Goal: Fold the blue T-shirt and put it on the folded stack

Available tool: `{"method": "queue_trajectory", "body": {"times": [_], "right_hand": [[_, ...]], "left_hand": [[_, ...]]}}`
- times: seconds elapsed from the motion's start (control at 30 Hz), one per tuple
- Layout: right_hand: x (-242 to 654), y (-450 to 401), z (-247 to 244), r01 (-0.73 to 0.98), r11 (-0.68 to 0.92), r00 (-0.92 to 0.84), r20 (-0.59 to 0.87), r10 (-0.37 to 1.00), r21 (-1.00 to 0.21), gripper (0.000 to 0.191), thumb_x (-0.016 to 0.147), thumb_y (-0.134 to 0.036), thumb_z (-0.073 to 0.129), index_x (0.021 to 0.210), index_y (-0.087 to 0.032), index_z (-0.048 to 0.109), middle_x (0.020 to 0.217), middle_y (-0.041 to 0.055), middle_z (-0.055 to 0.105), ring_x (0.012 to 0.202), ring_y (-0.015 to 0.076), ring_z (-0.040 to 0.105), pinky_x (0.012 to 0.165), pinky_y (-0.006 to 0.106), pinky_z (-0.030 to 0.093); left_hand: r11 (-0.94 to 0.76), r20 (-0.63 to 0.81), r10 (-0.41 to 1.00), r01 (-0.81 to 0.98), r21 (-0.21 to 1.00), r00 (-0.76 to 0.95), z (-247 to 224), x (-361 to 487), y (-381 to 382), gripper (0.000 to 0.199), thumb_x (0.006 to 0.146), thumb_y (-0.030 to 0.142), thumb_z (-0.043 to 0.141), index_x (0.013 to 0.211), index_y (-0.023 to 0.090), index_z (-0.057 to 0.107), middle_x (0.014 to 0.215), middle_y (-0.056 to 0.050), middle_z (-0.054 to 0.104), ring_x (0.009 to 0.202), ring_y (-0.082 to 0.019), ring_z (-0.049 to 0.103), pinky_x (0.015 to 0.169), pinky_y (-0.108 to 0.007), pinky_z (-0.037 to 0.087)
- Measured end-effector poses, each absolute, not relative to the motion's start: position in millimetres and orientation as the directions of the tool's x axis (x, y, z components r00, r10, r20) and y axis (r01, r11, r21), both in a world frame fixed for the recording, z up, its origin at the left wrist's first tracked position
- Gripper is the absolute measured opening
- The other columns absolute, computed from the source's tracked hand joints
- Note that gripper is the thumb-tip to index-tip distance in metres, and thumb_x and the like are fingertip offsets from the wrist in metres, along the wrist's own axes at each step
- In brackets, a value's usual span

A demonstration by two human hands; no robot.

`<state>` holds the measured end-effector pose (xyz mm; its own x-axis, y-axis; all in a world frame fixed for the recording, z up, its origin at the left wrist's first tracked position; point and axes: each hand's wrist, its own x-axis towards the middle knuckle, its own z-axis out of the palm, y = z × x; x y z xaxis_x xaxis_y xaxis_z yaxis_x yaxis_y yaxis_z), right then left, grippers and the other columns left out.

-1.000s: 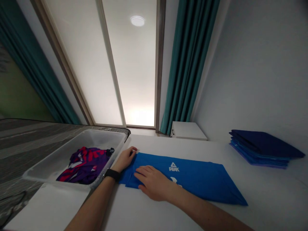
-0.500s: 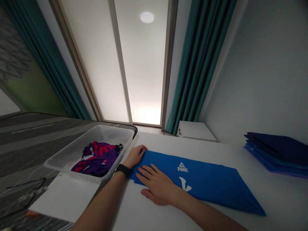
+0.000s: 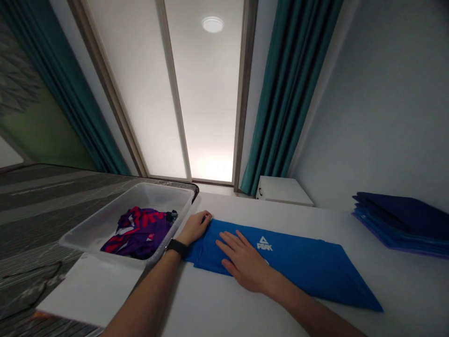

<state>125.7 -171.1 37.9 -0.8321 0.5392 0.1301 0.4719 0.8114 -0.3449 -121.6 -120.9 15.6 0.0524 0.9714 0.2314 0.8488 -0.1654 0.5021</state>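
Observation:
A blue garment [image 3: 301,262] with a white PEAK logo lies folded into a long strip on the white table [image 3: 210,304]. My right hand [image 3: 245,262] rests flat on it, left of the logo, with the fingers spread. At the strip's left end is my left hand [image 3: 196,227], a dark band on its wrist. Its fingers are bent over the far left corner of the cloth; what lies under the fingertips is hidden.
Left of the table stands a clear plastic bin [image 3: 80,234] holding a purple and red garment [image 3: 140,231]. A stack of folded dark blue clothes [image 3: 403,222] sits at the right. Behind the table is a white cabinet [image 3: 284,189].
My right hand has slid to the right and slightly away from me over the blue cloth, covering more of the white print below the logo. My left hand has stayed at the corner.

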Motion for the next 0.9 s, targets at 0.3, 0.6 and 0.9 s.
{"method": "queue_trajectory", "body": {"times": [0.3, 0.6, 0.9], "right_hand": [[208, -153, 11, 0.889, 0.432, -0.432, 0.035, 0.901, -0.152, 0.068, 0.099, -0.058, 0.019, 0.152, -0.017, 0.03, 0.159, 0.0117, 0.022, 0.148, 0.0279, 0.015, 0.119, 0.053, 0.002], [228, -152, 4, 0.911, 0.378, -0.384, -0.009, 0.923, -0.166, 0.072, 0.097, -0.063, 0.012, 0.154, -0.021, 0.02, 0.161, 0.0075, 0.018, 0.148, 0.0249, 0.011, 0.119, 0.054, 0.004], [277, -146, 0, 0.909, 0.402, -0.405, -0.002, 0.914, -0.112, 0.07, 0.097, -0.063, 0.016, 0.154, -0.023, 0.023, 0.16, 0.005, 0.02, 0.148, 0.0246, 0.016, 0.119, 0.055, 0.011]], "left_hand": [[-0.175, 0.205, 0.975, 0.858, 0.482, 0.084, 22, -120, -122, 0.03, 0.089, 0.041, 0.047, 0.095, 0.021, 0.068, 0.095, -0.007, 0.074, 0.091, -0.027, 0.067, 0.081, -0.032, 0.045], [-0.191, 0.167, 0.979, 0.825, 0.532, 0.119, 26, -118, -126, 0.035, 0.092, 0.042, 0.039, 0.098, 0.02, 0.066, 0.098, -0.007, 0.074, 0.094, -0.025, 0.067, 0.083, -0.032, 0.047], [-0.218, 0.136, 0.976, 0.735, 0.642, 0.171, 29, -99, -133, 0.033, 0.091, 0.039, 0.045, 0.108, 0.018, 0.065, 0.073, -0.001, 0.064, 0.065, -0.018, 0.059, 0.06, -0.026, 0.041]]}}
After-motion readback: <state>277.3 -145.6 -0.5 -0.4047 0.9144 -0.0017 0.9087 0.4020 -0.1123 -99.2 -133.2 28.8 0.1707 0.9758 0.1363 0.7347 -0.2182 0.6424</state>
